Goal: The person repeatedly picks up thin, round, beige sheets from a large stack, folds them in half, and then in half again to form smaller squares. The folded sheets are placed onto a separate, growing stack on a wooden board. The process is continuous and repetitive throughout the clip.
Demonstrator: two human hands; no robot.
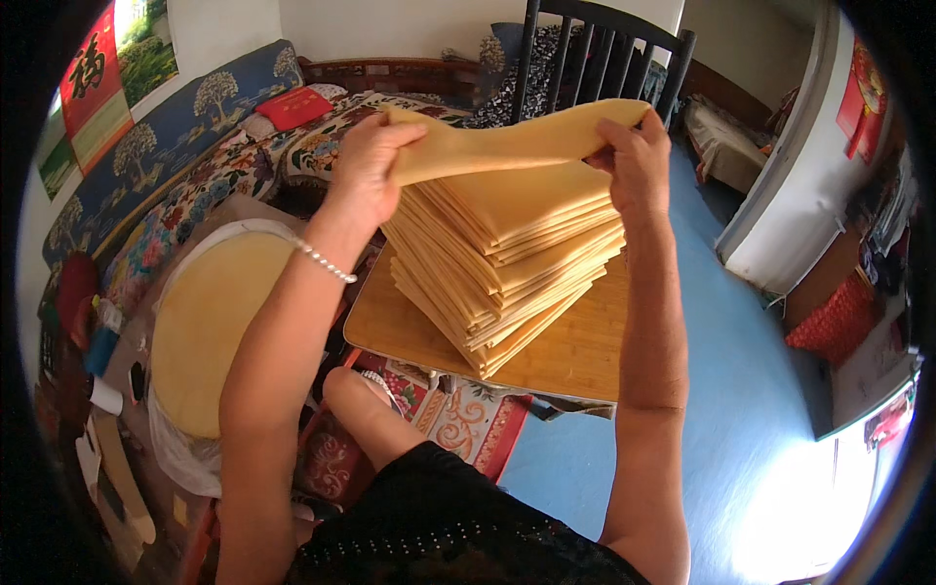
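Observation:
A thin, soft yellow sheet [512, 146], like a large flat pancake, stretches between my two hands. My left hand [373, 157] pinches its left end between thumb and fingers, and a bead bracelet [329, 267] circles that wrist. At the other end, my right hand [638, 157] grips the sheet near its upper corner. Just below hangs the view of a tall stack of folded yellow sheets [504, 270], its pointed corners facing me. The stack rests on a small wooden table [570, 358]. The held sheet partly covers the top of the stack.
On my left lies a round yellow sheet [212, 329] on white plastic film [172, 446], partly behind my left forearm. A black slatted chair [603, 44] stands beyond the stack. A sofa with a flowered cover [197, 179] runs along the left wall. Blue floor [702, 351] extends on the right.

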